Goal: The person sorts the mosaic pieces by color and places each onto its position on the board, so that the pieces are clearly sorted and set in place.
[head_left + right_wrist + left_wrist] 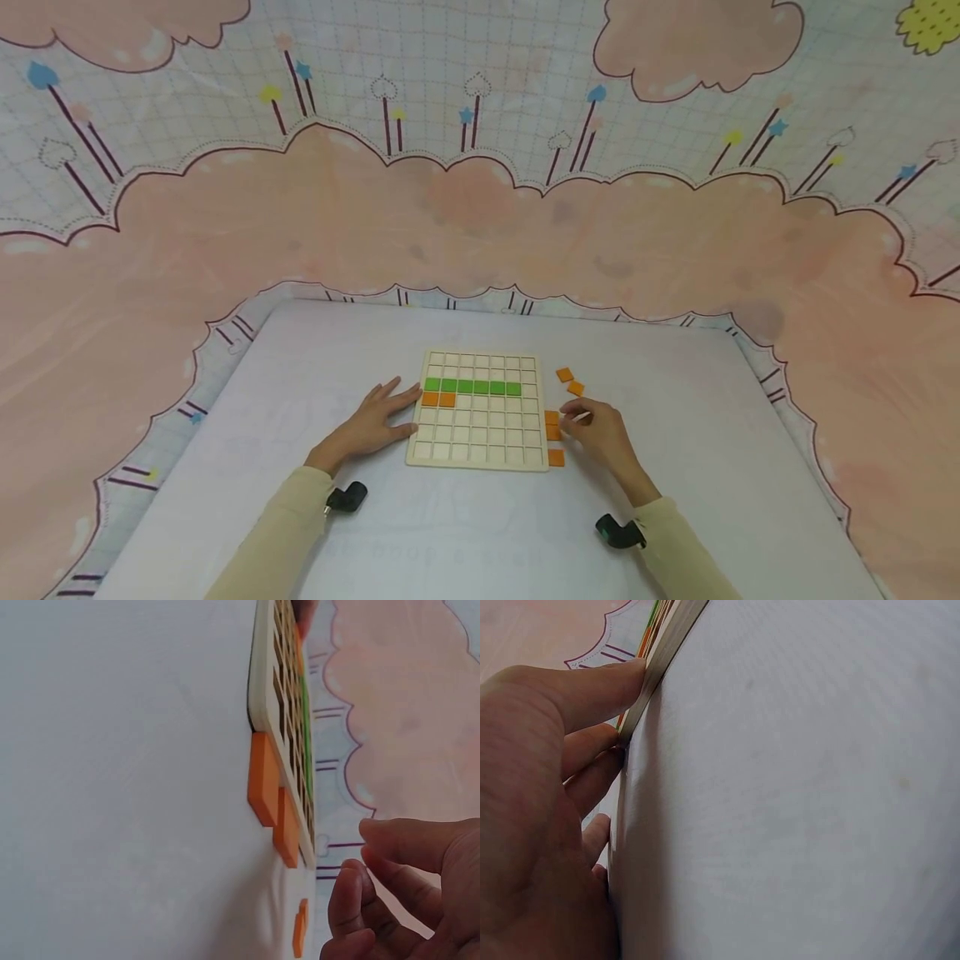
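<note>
A pale wooden grid board (480,457) lies flat on the table, with a row of green square tiles (465,387) in its upper part. Below the left end of that row sit two orange tiles (438,400). My left hand (371,423) rests at the board's left edge, fingers spread, thumb and fingertips touching the rim (649,694). Beside the right edge lie several orange tiles (556,457), one end-on in the right wrist view (262,780). My right hand (600,433) hovers near them, fingers loosely bent, thumb and index tips close together with nothing visible between them.
Two more loose orange tiles (565,375) lie off the board's upper right. A white cloth covers the table (637,367). Behind and around it hangs a printed curtain (480,225). Black wrist cameras (621,532) sit at both sleeves.
</note>
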The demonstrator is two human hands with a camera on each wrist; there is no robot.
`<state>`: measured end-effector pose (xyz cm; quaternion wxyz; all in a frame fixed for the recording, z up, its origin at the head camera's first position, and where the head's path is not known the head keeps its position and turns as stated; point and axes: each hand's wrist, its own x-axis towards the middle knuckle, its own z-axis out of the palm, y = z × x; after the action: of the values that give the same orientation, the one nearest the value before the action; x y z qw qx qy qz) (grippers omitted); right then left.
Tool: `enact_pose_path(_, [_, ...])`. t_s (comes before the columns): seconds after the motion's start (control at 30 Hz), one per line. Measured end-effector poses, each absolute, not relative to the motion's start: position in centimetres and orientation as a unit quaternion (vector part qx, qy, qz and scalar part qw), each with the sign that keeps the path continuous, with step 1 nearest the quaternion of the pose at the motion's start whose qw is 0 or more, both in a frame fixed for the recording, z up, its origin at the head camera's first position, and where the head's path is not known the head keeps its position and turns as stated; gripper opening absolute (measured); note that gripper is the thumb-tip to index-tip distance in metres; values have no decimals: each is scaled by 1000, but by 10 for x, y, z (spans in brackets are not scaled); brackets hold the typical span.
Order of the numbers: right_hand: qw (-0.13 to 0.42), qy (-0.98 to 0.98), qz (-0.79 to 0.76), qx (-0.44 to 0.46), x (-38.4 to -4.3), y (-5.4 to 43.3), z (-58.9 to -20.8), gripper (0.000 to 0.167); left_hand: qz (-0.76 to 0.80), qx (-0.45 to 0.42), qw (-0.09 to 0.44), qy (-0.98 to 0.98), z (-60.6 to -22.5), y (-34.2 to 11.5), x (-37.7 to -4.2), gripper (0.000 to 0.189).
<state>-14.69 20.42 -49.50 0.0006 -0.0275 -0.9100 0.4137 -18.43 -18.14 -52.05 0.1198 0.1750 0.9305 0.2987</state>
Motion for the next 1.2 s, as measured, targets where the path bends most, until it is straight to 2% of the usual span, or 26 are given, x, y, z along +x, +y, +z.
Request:
enact_pose_path(0.4, [-12,-912,409,-22,-136,213,-505,18,293,180,117,932,-522,-184,-185,66])
enact_pose_path(0.9, [-43,-922,383,-26,-140,208,-513,25,299,176,119,930,-526,-183,-187,67])
enact_pose_path(1.2, [-48,-929,365,-35,-138,203,-508,20,296,181,115,931,-523,-182,-186,66])
